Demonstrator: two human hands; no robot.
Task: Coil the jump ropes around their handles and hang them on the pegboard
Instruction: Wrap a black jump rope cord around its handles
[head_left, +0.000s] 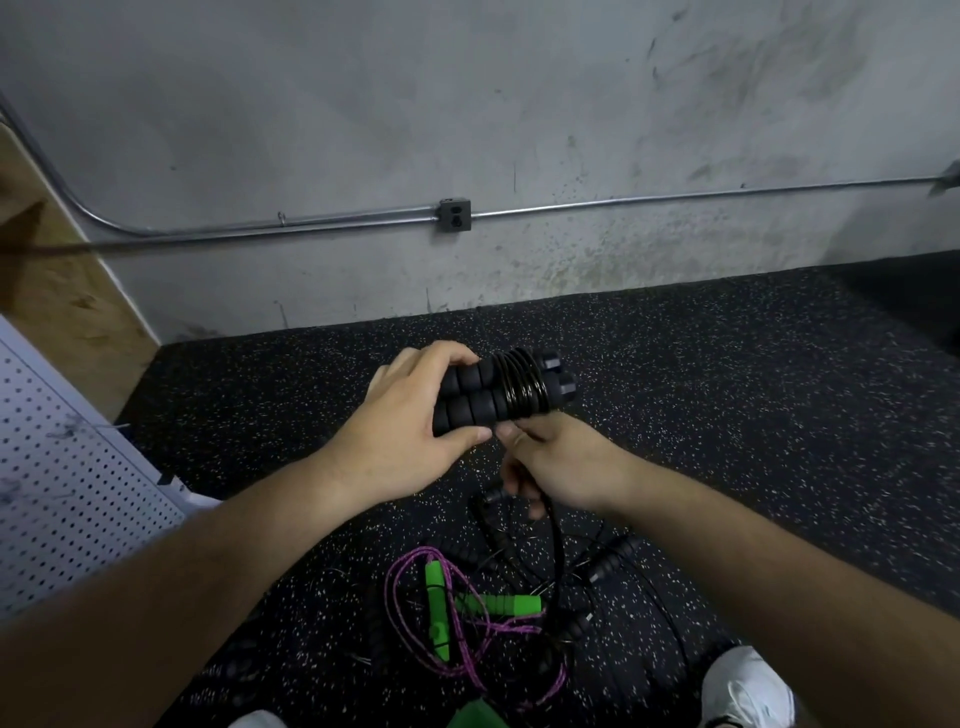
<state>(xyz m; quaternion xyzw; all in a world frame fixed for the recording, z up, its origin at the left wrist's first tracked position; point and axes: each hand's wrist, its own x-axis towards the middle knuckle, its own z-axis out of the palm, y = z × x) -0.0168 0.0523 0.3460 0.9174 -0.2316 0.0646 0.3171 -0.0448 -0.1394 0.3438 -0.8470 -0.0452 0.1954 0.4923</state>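
My left hand (410, 421) grips a pair of black ribbed jump-rope handles (483, 397) held side by side. Several turns of black rope (522, 384) are wound round them near their capped ends. Just below, my right hand (561, 467) pinches the loose black rope, which trails down to the floor. On the floor below lies a jump rope with green handles (491, 605) and a purple cord (462, 670), tangled among more black ropes and handles (597, 566). The white pegboard (62, 493) stands at the left edge.
Black speckled rubber floor (727, 415) runs to a grey concrete wall with a metal conduit and outlet box (455, 214). A wooden panel (57, 291) leans at the far left. My white shoe (748, 686) shows at the bottom right. Another green object (475, 714) lies at the bottom edge.
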